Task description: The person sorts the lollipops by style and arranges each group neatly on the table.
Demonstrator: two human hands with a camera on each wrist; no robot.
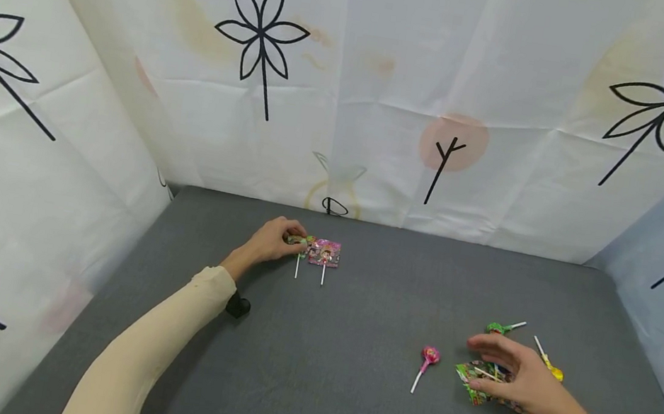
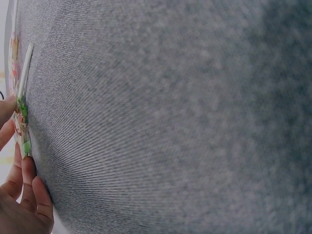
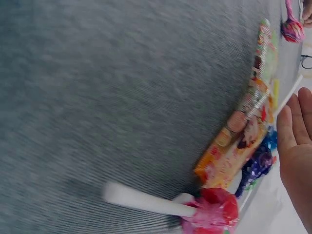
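At the far side of the grey table, my left hand pinches the green-edged flat wrapper of a lollipop, its white stick pointing toward me. Right beside it lies a pink flat-wrapped lollipop, stick also toward me. My right hand is over a cluster of sweets at the right, thumb and fingers spread apart. Under it show a green-edged wrapper and an orange wrapper. A white stick crosses close to the right fingers; the hand partly hides the cluster.
Around the right hand lie a green lollipop, a yellow lollipop, a dark blue-purple wrapped sweet and a pink-red lollipop. A pink lollipop lies apart, left of them. Patterned white cloth encloses the table's back and sides.
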